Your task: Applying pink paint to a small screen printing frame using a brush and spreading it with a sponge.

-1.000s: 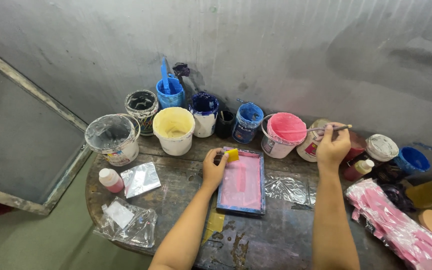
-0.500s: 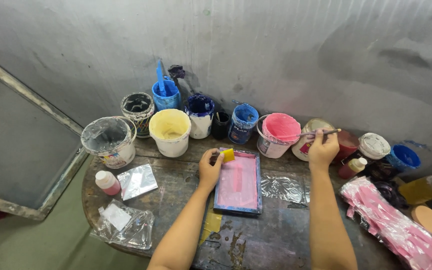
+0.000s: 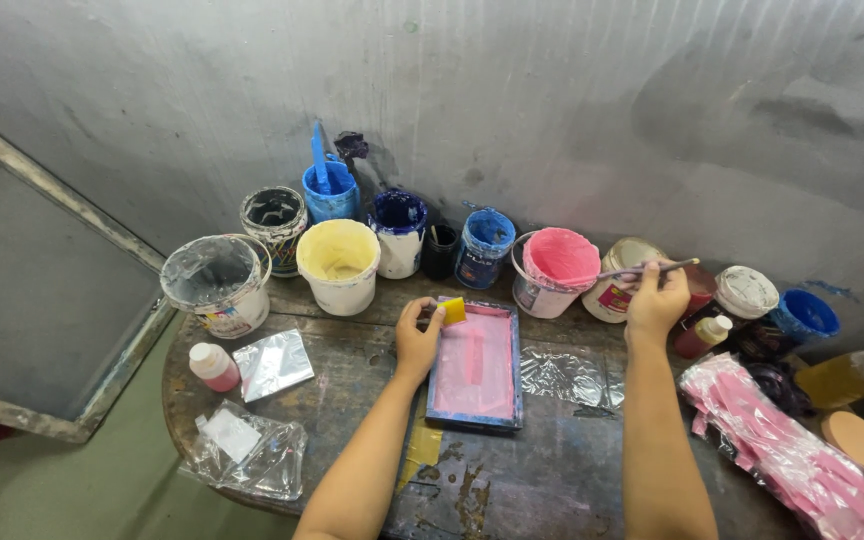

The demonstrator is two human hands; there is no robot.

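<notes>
Our left hand point(image 3: 418, 340) pinches the yellow sponge point(image 3: 453, 310) steadying the frame point(image 3: 474, 366), while our right hand point(image 3: 655, 303) grips the stick point(image 3: 647, 269) over the pink tub point(image 3: 557, 270).

Premises: a small screen-printing workshop. Evidence: a row of open ink tubs point(image 3: 560, 258) (pink, yellow, blue, dark violet) along a bare grey cement wall point(image 3: 552, 100); a stained, worn round table point(image 3: 352, 400); a small framed printing screen point(image 3: 475, 366) flooded pink; a large mesh frame point(image 3: 42, 300) leaning left; stacked pink printed strips point(image 3: 792, 450).
</notes>
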